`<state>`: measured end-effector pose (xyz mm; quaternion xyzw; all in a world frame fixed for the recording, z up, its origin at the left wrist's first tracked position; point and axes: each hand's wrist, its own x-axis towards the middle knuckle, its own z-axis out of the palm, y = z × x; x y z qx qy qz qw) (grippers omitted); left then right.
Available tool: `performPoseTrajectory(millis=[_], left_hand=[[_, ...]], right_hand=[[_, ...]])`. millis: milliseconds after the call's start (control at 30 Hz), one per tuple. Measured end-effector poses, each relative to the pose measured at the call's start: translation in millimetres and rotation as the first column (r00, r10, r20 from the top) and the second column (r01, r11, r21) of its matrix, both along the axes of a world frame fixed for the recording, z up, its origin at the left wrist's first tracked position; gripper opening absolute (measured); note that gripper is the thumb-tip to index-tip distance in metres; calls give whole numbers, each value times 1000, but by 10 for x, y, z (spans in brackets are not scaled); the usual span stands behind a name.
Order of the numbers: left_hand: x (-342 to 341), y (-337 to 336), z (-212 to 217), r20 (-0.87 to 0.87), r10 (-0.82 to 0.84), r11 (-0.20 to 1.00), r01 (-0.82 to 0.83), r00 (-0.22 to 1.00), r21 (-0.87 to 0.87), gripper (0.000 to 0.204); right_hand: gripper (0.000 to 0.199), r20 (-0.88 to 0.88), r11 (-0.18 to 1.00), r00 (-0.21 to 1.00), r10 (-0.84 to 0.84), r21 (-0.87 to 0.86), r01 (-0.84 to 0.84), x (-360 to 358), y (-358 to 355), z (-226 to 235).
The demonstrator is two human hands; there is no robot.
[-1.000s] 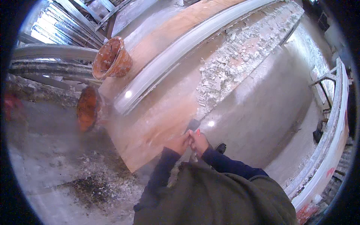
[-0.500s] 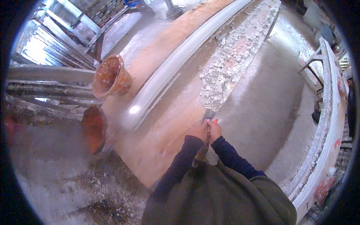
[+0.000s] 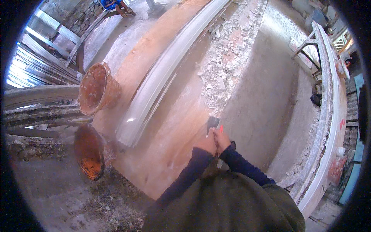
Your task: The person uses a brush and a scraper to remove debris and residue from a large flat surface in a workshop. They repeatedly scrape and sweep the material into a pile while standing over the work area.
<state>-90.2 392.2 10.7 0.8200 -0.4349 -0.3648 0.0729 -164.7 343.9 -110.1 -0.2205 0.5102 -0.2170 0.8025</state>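
Note:
Both my hands are closed round a scraper (image 3: 212, 123) with a dark flat blade, held low over the near end of a long wooden table (image 3: 166, 150). My left hand (image 3: 206, 144) and my right hand (image 3: 221, 140) press together on its handle, which they mostly hide. A red bit shows by the right fingers. Just beyond the blade, a band of broken white plaster scraps (image 3: 226, 63) runs along the table's right side. Left of the scraps lies a long white plaster moulding (image 3: 158, 83).
Two orange, plaster-stained buckets, one standing (image 3: 110, 92) and one tipped (image 3: 89, 152), are at the table's left edge. A second long bench (image 3: 328, 127) with a white strip curves along the right. Someone in blue (image 3: 111, 4) is far off at upper left.
The view has shifted, so table and buckets sit further left. My hands and the scraper have come slightly nearer to me, leaving a small gap to the scraps.

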Motion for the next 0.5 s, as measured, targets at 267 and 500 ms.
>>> performPoseTrajectory(millis=[267, 500], left_hand=[[-45, 201, -327, 197, -83, 975, 120, 977, -185, 34], [156, -72, -252, 38, 27, 990, -22, 999, -139, 32]], right_hand=[[21, -7, 986, 992, 126, 113, -124, -103, 108, 37], [18, 4, 992, 993, 117, 45, -117, 138, -178, 52]])
